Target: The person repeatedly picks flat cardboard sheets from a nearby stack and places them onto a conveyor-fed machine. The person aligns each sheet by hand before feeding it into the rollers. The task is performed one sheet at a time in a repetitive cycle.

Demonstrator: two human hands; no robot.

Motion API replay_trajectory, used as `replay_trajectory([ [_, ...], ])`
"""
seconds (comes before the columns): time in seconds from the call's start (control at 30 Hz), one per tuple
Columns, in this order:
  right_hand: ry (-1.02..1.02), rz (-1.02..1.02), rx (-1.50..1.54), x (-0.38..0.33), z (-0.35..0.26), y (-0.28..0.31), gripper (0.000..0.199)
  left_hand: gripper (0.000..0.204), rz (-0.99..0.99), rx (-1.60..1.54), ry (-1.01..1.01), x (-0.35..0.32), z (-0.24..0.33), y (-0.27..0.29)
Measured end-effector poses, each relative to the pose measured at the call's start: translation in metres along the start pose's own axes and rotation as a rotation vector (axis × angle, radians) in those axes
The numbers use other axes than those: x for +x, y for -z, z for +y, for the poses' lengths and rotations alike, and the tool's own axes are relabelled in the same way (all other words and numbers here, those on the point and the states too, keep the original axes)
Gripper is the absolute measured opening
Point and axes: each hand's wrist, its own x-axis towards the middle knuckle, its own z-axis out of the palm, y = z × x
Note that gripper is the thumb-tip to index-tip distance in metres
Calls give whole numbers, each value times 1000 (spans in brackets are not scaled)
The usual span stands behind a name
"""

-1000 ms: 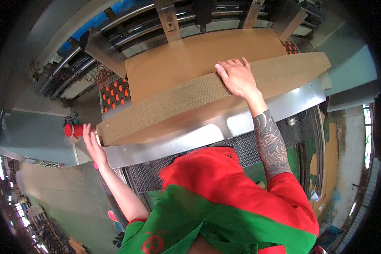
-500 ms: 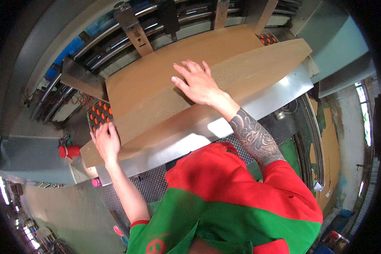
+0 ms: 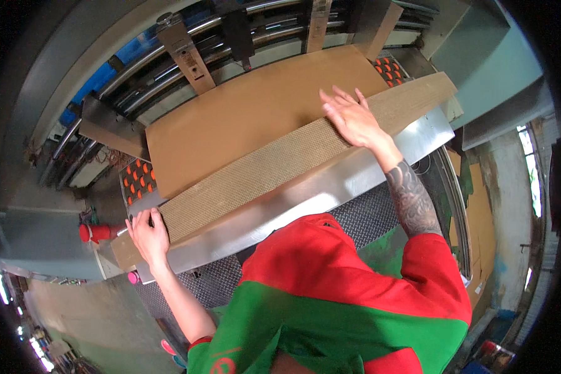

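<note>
Fingers (image 3: 345, 98) spread, the right hand (image 3: 358, 124) rests on the cardboard stack (image 3: 255, 174); the left hand (image 3: 151, 237), loosely open, lies over its left end

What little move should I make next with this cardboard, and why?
Perhaps push gently and evenly with both hands on the stack's near edge: the left hand is at its left end, the right hand lies open farther right, and the metal posts at the far side could serve as a stop.
</note>
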Motion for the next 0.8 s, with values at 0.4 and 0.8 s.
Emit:
replay_trajectory([
  [0.4, 174, 397, -108, 8, 5, 29, 62, 33, -20, -6, -3, 4, 1, -1],
  [0.8, 177, 287, 1, 8, 5, -8, 60, 35, -37, -17, -16, 4, 0, 0],
])
